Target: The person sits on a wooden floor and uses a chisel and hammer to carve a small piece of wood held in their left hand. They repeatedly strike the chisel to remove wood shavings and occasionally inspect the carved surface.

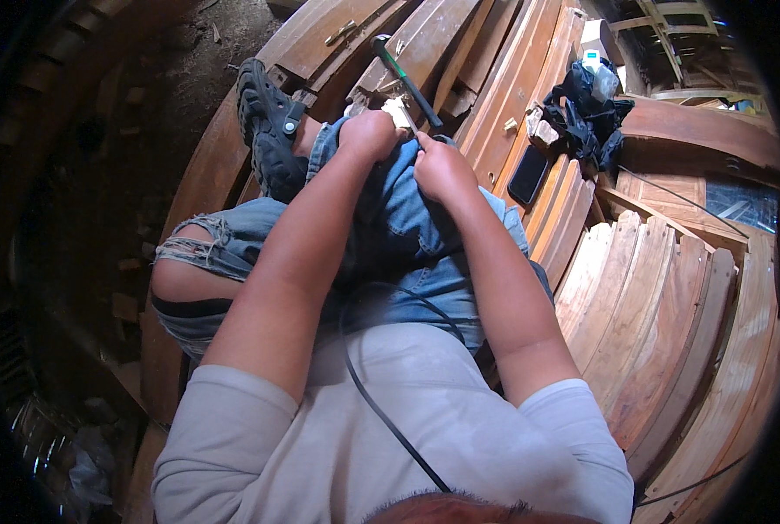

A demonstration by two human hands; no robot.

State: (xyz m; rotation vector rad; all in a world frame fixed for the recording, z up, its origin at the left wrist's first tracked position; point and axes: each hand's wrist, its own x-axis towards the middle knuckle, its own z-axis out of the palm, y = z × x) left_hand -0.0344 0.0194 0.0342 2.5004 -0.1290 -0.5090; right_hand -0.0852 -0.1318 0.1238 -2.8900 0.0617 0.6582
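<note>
My left hand (370, 137) is closed around a small pale piece of wood (397, 112), held above my lap near the knee of my jeans. My right hand (444, 170) grips a slim carving tool with a narrow metal blade (410, 119). Its tip reaches toward the pale wood, and my fist hides the handle. Whether it is a knife or a chisel I cannot make out. Just beyond both hands a hammer (407, 80) with a green and black handle lies across the wooden boards.
Stacked brown boards (517, 83) lie under and around me. To the right are a black phone (528, 174), a black plastic bag (582, 118) and curved light slats (635, 301). Wood chips (510, 125) dot the boards. A black cable (377, 406) crosses my shirt.
</note>
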